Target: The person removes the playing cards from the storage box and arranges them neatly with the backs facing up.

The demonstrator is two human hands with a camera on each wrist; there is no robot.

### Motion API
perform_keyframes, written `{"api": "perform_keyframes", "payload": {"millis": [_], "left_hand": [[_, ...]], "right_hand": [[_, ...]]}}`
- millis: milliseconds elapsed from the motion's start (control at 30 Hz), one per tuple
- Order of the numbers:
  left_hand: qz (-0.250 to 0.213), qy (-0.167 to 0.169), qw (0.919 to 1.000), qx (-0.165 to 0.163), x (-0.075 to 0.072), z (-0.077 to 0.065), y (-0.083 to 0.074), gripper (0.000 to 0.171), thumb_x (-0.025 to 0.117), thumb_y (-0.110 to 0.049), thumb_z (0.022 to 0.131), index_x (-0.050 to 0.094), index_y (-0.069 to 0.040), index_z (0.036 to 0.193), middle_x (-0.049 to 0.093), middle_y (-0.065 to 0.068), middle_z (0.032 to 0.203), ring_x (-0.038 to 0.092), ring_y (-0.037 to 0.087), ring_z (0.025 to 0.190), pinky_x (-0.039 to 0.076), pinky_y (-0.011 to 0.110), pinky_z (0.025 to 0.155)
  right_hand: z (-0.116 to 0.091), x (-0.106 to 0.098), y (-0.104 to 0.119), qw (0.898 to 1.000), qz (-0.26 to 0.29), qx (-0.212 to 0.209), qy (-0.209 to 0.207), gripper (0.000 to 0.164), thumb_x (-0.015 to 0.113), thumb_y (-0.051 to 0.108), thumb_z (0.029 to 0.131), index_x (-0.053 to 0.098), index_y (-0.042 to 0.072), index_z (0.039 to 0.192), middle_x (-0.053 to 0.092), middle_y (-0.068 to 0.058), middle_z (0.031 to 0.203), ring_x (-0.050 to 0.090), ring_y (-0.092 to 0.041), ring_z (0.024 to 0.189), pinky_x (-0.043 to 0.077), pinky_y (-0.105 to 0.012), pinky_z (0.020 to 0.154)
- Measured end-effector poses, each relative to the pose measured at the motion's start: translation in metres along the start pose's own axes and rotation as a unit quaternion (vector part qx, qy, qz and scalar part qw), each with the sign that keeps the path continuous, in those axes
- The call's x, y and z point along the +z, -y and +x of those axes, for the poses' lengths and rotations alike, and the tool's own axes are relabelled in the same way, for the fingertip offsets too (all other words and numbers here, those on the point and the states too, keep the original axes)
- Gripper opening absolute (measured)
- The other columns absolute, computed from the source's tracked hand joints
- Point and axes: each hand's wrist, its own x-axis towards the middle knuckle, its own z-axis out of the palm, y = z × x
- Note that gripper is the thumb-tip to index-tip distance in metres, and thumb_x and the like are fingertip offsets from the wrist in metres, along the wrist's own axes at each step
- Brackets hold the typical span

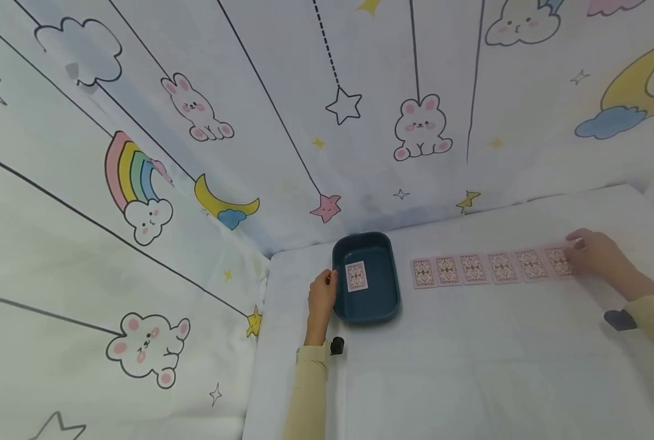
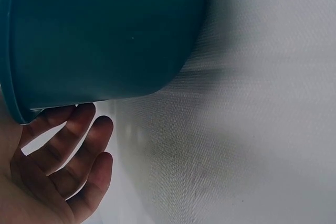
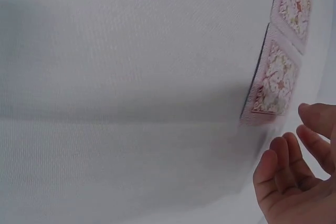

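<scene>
A dark teal plastic tray (image 1: 381, 287) with raised sides stands on the white surface, one playing card (image 1: 357, 276) lying face down in it. My left hand (image 1: 323, 294) holds the tray at its left rim; in the left wrist view its curled fingers (image 2: 86, 145) lie against the outer wall below the rim, the thumb hidden. Several face-down playing cards (image 1: 472, 269) with pink patterned backs form a row right of the tray. By the rightmost card (image 3: 277, 80) is my right hand (image 3: 296, 174), fingers loosely bent, nothing visible between them.
A white cloth (image 1: 442, 366) covers the table. Behind and to the left hang white sheets (image 1: 283, 153) printed with bunnies, stars and clouds. Dark wrist devices (image 1: 337, 346) sit near both sleeves.
</scene>
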Motion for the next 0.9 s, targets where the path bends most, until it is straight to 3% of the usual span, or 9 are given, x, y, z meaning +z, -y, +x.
{"api": "perform_keyframes", "payload": {"millis": [133,400,900], "left_hand": [[0.001,0.0,1.0,-0.001,0.0,0.0,0.001,0.032,0.049,-0.035,0.106,0.064,-0.01,0.092,0.061,0.007,0.077,0.05,0.018,0.062,0.035,0.03,0.054],[0.0,0.0,1.0,0.006,0.001,0.002,0.003,0.032,0.049,-0.036,0.106,0.063,-0.011,0.091,0.06,0.006,0.076,0.05,0.018,0.062,0.034,0.03,0.054],[0.012,0.006,0.9999,0.003,-0.002,0.003,0.003,0.032,0.048,-0.037,0.106,0.065,-0.012,0.095,0.063,0.006,0.081,0.052,0.018,0.065,0.036,0.029,0.055]], "right_hand": [[-0.001,0.0,0.015,1.0,0.001,-0.022,-0.017,0.056,0.046,0.026,0.106,0.034,-0.021,0.134,0.042,-0.049,0.123,0.044,-0.064,0.11,0.042,-0.068,0.086],[0.002,0.01,0.072,0.996,0.022,-0.08,-0.03,0.062,0.048,0.032,0.106,0.035,-0.019,0.138,0.041,-0.047,0.13,0.046,-0.062,0.116,0.04,-0.07,0.094],[0.034,0.066,0.176,0.99,0.029,-0.134,0.017,0.065,0.055,0.041,0.103,0.039,-0.008,0.144,0.042,-0.034,0.139,0.045,-0.052,0.126,0.038,-0.065,0.103]]}}
